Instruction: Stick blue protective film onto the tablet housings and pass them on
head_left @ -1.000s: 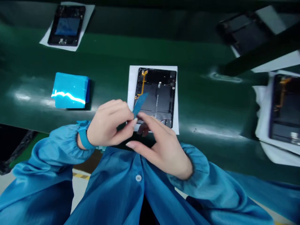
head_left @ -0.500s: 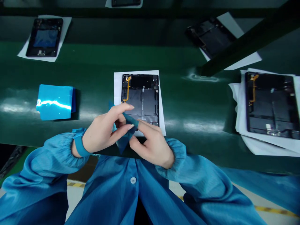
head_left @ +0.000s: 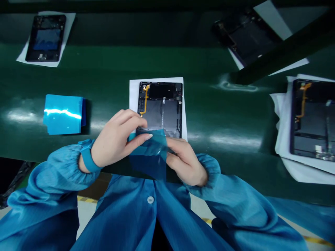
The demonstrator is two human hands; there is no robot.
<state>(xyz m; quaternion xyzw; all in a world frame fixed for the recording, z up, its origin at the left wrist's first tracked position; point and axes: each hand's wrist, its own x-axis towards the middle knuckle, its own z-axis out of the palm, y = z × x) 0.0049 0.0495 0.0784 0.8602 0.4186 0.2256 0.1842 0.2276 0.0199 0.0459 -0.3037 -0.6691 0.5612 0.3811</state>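
An opened black tablet (head_left: 161, 108) with an orange flex cable lies on a white sheet (head_left: 133, 91) on the green belt (head_left: 110, 76). Just below its near edge I hold a translucent blue film (head_left: 150, 153) flat between both hands. My left hand (head_left: 115, 139) pinches the film's left edge with thumb and fingers. My right hand (head_left: 184, 161) grips its right side, fingers partly under the film. Both arms wear blue sleeves.
A stack of blue films (head_left: 64, 114) lies to the left on the belt. Other opened tablets on white sheets sit at far left (head_left: 45, 37), far right (head_left: 312, 118) and upper right (head_left: 246, 35). A dark bar (head_left: 282, 52) crosses the upper right.
The blue film, first a narrow strip pinched upright at the fingertips, has been spread out flat between both hands. My right hand shifted to the film's right edge.
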